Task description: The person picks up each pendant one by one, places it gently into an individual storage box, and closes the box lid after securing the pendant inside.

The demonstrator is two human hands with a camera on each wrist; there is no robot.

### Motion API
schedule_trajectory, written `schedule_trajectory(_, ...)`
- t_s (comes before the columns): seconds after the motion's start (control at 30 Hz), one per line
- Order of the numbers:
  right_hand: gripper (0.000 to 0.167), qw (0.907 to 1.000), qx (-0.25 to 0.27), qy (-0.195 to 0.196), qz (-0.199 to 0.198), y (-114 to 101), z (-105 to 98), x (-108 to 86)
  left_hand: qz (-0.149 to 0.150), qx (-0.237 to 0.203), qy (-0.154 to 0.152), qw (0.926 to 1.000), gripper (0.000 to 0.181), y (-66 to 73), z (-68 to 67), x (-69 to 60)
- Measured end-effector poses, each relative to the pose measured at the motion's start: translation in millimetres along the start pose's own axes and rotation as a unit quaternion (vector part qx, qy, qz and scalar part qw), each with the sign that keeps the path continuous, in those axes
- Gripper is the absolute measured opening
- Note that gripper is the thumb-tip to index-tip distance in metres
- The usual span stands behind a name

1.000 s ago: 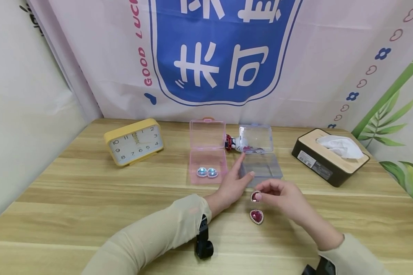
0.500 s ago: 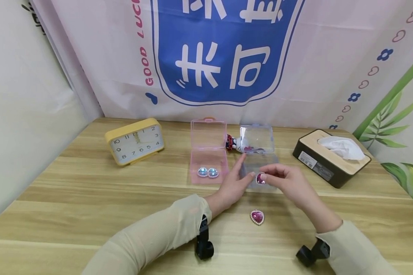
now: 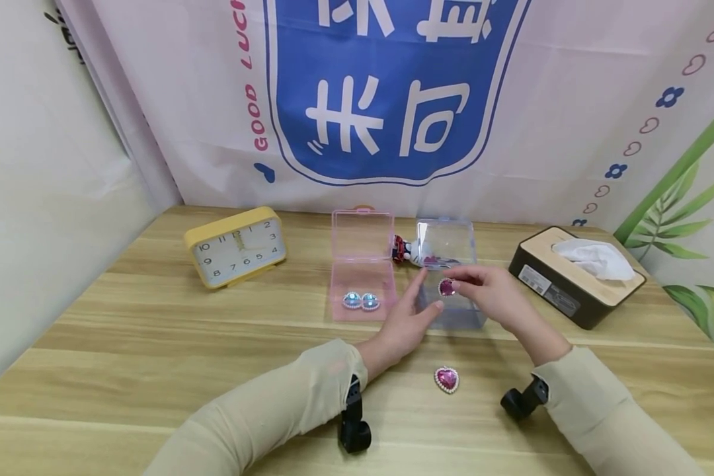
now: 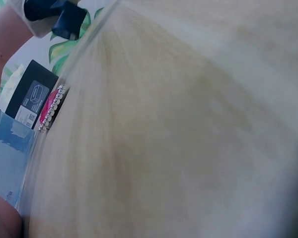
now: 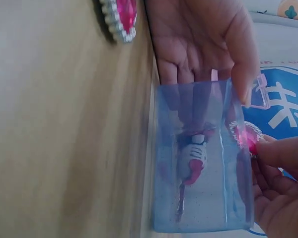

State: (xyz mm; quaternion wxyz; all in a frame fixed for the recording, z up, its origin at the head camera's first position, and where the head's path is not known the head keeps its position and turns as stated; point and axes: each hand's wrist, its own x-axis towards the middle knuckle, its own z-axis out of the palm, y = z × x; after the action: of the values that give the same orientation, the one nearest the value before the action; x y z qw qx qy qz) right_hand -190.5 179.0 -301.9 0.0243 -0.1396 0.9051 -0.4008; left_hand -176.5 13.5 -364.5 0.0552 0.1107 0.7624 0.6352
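Observation:
My right hand (image 3: 494, 296) pinches a pink heart-shaped gem with a beaded rim (image 3: 447, 287) between thumb and fingers. It holds the gem over the open clear blue plastic box (image 3: 461, 320); in the right wrist view this gem (image 5: 248, 136) is near the box's upper edge. My left hand (image 3: 401, 330) rests against the box's left side, fingers straight, thumb near its front edge. A second pink heart gem (image 3: 447, 379) lies on the table in front of the box. To the left, an open pink box (image 3: 342, 274) holds two blue beaded-rim gems (image 3: 361, 301).
A small doll-like figure (image 3: 402, 250) lies behind the boxes, partly seen through the clear lid (image 3: 446, 235). A yellow clock (image 3: 238, 250) stands at the back left. A tissue box (image 3: 559, 284) sits at the right. A printed cloth (image 3: 214, 178) hangs behind the table.
My right hand has carried the pinched gem away from the second gem, forward and over the blue box. The left hand has stayed at the box's side.

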Motion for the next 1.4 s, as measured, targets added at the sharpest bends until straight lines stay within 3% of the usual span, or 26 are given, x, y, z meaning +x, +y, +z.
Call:
schedule_trajectory(0.33, 0.023, 0.9941, -0.051, -0.092, -0.029, 6, 6, 22.5, -0.001, -0.014, -0.005, 0.9999, 0.07, 0.6, -0.8, -0.7)
schedule_trajectory(0.57, 0.02, 0.9886, -0.1, -0.11, -0.023, 5, 13, 33.1, 0.003, -0.022, -0.009, 0.9997, 0.067, 0.1, -1.6, -0.9)
schedule_trajectory(0.73, 0.018, 0.9839, -0.145, -0.102, -0.02, 4, 18, 38.5, 0.004, -0.018, -0.007, 0.9998, 0.067, 0.4, -1.3, -1.7)
schedule_trajectory(0.9, 0.02, 0.9838, -0.153, -0.093, -0.005, 3, 20, 40.1, 0.004, -0.017, -0.008, 0.9998, 0.068, -0.4, -1.0, -0.5)
schedule_trajectory(1.4, 0.029, 0.9984, -0.053, -0.021, 0.005, 0, 4, 18.3, -0.004, -0.007, -0.01, 0.9999, 0.067, -0.1, -2.1, -1.2)
